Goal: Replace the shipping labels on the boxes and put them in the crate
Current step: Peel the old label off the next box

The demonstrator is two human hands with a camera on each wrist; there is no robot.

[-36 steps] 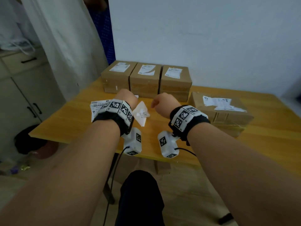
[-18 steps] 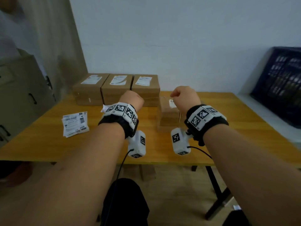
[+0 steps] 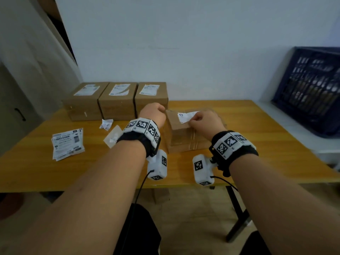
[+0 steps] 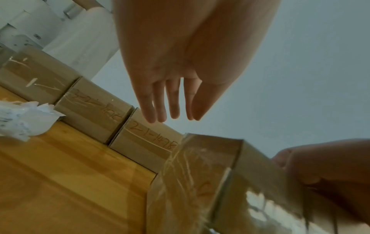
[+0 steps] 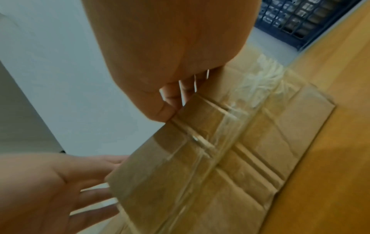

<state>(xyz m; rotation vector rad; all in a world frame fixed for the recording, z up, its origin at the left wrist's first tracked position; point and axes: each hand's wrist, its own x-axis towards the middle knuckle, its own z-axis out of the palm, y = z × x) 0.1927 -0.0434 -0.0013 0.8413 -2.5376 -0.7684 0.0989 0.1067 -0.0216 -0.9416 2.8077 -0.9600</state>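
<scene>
A taped cardboard box point(image 3: 181, 137) stands on the table right in front of me. Its white old label point(image 3: 184, 116) is stuck on top. My left hand point(image 3: 152, 115) lies open against the box's left side, fingers straight point(image 4: 170, 102), palm towards the box point(image 5: 66, 182). My right hand point(image 3: 203, 122) is curled at the box's near top edge, and its thumb point(image 5: 160, 112) and fingers pinch the label's near corner. Three more labelled boxes point(image 3: 117, 102) stand in a row at the back left. New labels point(image 3: 67, 142) lie stacked at the left. A dark blue crate point(image 3: 312, 89) is on the right.
A crumpled label point(image 3: 106, 124) and a peeled backing sheet point(image 3: 113, 138) lie between the stack and my left wrist. The wooden table point(image 3: 257, 144) ends near my wrists. A white ledge under the crate borders the right side. A cabinet stands at the far left.
The view has swung right, so the crate now shows. Both hands moved onto the taped box: the left opened against its side, and the right reached the label.
</scene>
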